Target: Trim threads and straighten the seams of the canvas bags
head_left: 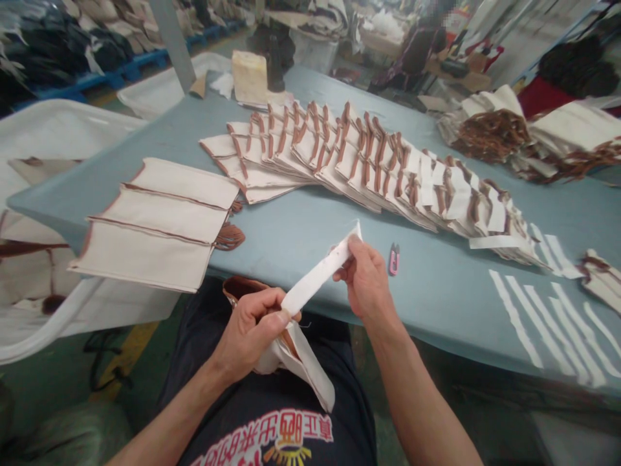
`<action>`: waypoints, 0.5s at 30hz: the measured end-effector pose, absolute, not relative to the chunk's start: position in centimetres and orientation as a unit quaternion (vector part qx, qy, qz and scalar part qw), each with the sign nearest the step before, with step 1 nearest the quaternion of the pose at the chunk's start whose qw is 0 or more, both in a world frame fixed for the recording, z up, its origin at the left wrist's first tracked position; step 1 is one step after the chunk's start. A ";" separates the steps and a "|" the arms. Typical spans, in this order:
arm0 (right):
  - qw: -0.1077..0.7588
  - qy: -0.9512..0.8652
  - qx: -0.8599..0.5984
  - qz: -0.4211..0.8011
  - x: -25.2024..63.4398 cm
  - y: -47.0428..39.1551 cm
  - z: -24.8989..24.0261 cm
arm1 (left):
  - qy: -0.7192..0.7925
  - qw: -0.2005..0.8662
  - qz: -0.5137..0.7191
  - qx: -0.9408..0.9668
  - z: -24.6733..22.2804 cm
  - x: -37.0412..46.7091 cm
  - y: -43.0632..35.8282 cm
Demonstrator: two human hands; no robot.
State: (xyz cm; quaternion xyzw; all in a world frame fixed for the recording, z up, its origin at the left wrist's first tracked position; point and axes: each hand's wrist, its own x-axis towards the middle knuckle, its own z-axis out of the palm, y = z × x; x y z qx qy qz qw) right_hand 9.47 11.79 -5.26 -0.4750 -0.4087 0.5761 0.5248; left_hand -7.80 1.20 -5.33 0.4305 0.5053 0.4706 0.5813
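My left hand (pixel 252 330) grips the near end of a white paper strip (pixel 317 275) together with a cream cloth bag (pixel 303 362) with brown trim that lies on my lap. My right hand (pixel 366 278) pinches the far end of the same strip, holding it taut just above the table's front edge. A small pink thread snipper (pixel 394 259) lies on the table right of my right hand.
On the blue table (pixel 301 233), three cream bags (pixel 160 223) are stacked at the left. A long fanned row of bags with brown handles (pixel 369 168) crosses the middle. Several white strips (pixel 548 323) lie at the right. More bag piles (pixel 528 136) sit behind.
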 end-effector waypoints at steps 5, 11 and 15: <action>0.531 -0.407 -0.465 0.580 8.9 11.7 -4.6 | 0.450 0.690 0.448 0.348 -6.2 -7.6 0.6; 0.530 -0.413 -0.446 0.591 8.2 12.0 -3.7 | 0.426 0.724 0.449 0.306 -6.1 -7.5 0.0; 0.523 -0.415 -0.454 0.590 8.2 12.1 -3.7 | 0.421 0.726 0.452 0.302 -5.7 -7.7 0.0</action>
